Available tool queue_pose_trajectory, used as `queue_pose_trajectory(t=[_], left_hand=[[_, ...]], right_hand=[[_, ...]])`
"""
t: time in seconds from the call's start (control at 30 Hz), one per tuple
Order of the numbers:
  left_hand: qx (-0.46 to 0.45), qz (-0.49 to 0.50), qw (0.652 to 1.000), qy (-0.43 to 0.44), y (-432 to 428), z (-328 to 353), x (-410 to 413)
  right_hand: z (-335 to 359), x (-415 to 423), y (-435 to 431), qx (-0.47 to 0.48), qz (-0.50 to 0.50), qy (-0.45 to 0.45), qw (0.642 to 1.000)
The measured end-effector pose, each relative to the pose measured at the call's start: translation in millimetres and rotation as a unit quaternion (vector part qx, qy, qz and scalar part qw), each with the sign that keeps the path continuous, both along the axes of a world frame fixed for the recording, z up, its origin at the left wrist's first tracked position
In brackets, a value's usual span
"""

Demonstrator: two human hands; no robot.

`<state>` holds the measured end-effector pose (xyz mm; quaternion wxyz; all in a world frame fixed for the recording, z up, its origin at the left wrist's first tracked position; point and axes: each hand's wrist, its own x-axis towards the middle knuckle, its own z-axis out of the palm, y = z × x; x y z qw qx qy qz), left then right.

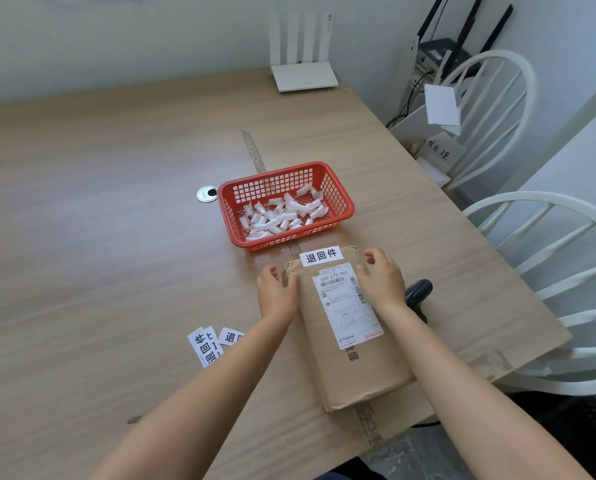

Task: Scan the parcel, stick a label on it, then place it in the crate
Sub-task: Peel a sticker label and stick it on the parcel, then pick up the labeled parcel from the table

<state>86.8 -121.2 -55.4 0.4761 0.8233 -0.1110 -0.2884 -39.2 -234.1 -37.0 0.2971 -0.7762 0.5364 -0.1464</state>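
Note:
A flat brown cardboard parcel (358, 362) lies on the table in front of me, near its right edge. It carries a white shipping slip (350, 306) and a white label with black characters (320, 255) stuck at its far end. My left hand (276, 291) rests against the parcel's far left edge, fingers curled on it. My right hand (383, 277) lies on the parcel's far right part, fingers bent and apart. A black handheld scanner (419, 292) lies on the table just right of my right wrist, partly hidden.
A red plastic basket (341, 199) holding several curled white backing strips stands just beyond the parcel. Loose printed labels (208, 344) lie left of my left forearm. A white router (305, 76) stands at the back. White chairs (532, 216) stand beyond the table's right edge.

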Motion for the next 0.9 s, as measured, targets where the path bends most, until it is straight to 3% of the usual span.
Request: queue_pose_trajectory(t=[0.17,0.27,0.5,0.7,0.9], left_hand=[[-0.033,-0.068,0.997,0.014,36,-2,-29],[-0.043,-0.093,0.994,0.038,54,-2,-48],[-0.095,-0.142,0.983,0.069,77,10,-57],[-0.153,-0.224,0.962,0.028,75,36,-65],[-0.186,-0.305,0.934,0.017,46,60,-110]], right_hand=[[0,-36,23,0.114,0.020,0.020,0.993],[1,-52,41,0.136,0.011,-0.001,0.991],[15,-69,81,0.118,-0.020,-0.062,0.991],[37,-101,108,0.043,-0.070,-0.135,0.987],[58,-155,108,0.011,-0.158,-0.142,0.977]])
